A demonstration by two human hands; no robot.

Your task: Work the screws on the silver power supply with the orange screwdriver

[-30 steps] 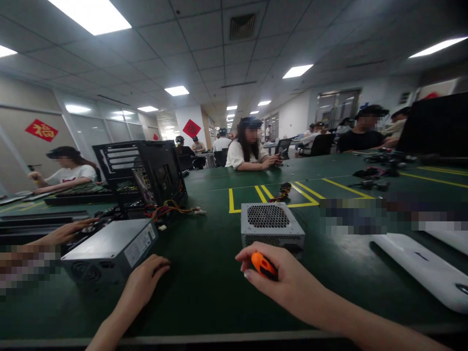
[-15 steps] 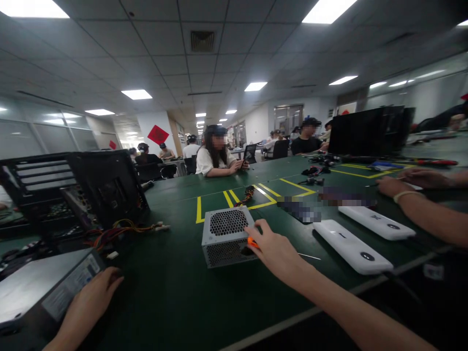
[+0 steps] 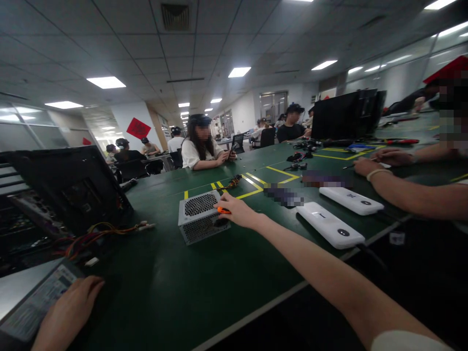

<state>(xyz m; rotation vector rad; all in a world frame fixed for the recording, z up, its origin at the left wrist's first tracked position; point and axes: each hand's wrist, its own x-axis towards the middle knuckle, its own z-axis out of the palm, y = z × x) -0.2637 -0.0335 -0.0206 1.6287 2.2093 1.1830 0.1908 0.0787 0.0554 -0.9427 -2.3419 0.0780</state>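
One orange-handled screwdriver [image 3: 223, 210] was pinched in the right hand [image 3: 238, 212] beside the perforated power supply [image 3: 199, 227]; the left hand [image 3: 71, 308] — grip unclear — lay by the labelled power supply [image 3: 38, 302].

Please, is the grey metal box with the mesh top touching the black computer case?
Apart. In the head view, green tabletop shows between the grey metal box and the black computer case.

A: so what's the room like?
B: lit ceiling panels [image 3: 240, 72] overhead plus a vent [image 3: 175, 17]. red diamond sign [image 3: 138, 128] on the far-left white wall [image 3: 120, 114], glass partitions [image 3: 402, 80] far right lol
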